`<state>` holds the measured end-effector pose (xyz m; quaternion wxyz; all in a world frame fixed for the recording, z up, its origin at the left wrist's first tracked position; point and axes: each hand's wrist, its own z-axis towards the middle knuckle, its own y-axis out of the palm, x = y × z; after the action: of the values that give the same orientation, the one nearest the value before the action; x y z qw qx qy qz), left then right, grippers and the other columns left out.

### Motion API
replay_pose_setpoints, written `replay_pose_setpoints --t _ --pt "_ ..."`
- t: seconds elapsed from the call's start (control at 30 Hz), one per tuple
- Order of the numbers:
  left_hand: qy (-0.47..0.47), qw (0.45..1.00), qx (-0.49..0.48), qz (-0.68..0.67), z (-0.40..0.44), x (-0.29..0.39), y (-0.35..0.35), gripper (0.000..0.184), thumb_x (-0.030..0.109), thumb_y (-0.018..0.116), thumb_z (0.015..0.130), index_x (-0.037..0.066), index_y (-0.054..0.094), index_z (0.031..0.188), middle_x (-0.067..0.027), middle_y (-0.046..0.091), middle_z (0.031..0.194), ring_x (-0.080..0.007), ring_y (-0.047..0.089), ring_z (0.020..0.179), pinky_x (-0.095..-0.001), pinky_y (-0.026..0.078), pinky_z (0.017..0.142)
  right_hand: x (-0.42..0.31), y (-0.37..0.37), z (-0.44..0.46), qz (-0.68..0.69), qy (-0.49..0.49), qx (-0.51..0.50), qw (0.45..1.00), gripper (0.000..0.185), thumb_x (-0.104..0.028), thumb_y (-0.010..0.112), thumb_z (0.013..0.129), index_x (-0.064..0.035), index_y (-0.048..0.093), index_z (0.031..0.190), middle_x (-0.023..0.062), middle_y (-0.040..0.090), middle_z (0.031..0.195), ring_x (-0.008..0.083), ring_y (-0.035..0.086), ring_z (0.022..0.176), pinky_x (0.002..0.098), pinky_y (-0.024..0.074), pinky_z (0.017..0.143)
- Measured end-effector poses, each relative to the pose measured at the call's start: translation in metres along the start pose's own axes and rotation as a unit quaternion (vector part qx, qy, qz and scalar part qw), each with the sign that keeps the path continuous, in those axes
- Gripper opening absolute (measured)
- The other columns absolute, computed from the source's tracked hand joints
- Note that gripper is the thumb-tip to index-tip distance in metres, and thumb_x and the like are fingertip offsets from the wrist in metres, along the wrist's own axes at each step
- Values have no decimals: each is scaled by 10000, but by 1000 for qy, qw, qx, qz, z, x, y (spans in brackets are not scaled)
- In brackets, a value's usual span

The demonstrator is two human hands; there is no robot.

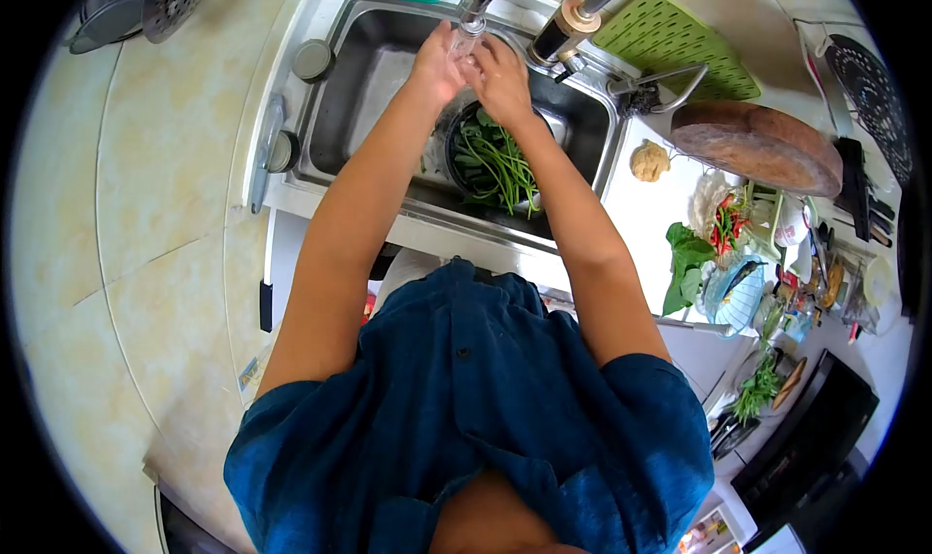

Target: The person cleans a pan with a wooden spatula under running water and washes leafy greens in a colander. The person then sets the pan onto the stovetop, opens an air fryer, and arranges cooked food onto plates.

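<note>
Both hands are together under the faucet (473,20) at the back of the steel sink (367,64). Water runs over my left hand (440,66), whose palm is turned up with its fingers spread near the spout. Beside it, my right hand (497,76) reaches in from the right with its fingers apart and their tips close to the left palm. Neither hand shows anything held. Below the right hand and forearm, long green stems and leaves (495,168) lie in a dark round container in the sink.
Jars (313,61) stand along the sink's left edge. A green perforated board (675,44) leans behind the right side. On the right counter are a ginger-like lump (649,161), a thick round wooden board (757,146), red chillies (726,226) and green leaves (685,263).
</note>
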<state>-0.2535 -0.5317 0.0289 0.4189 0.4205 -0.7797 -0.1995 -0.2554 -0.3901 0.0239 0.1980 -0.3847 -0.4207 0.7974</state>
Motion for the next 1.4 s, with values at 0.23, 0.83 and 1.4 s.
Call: replay_pose_setpoints --t 0.23,0.83,1.4 --pt "38 981 65 176 6 -23 -33 380 371 438 972 65 550 1169 -115 589 1179 -288 549 1114 -452 428 947 65 52 -122 29 392 -113 912 577 -346 594 871 -89 440 1365 210 244 1485 433 365 1276 498 377 1009" --pt "176 940 176 232 -18 -100 -96 329 253 614 876 66 556 1140 -67 617 1080 -178 597 943 -314 447 840 94 135 -163 -153 264 -337 891 606 -251 483 929 -231 220 1475 153 137 1535 360 499 1190 456 516 844" --pt "510 741 113 423 -91 -26 29 687 77 616 861 24 247 1438 -143 427 1359 -246 445 1202 -337 374 986 53 -9 -119 49 216 155 963 451 -84 631 837 -16 497 1262 241 407 1377 388 455 1205 416 380 1003"
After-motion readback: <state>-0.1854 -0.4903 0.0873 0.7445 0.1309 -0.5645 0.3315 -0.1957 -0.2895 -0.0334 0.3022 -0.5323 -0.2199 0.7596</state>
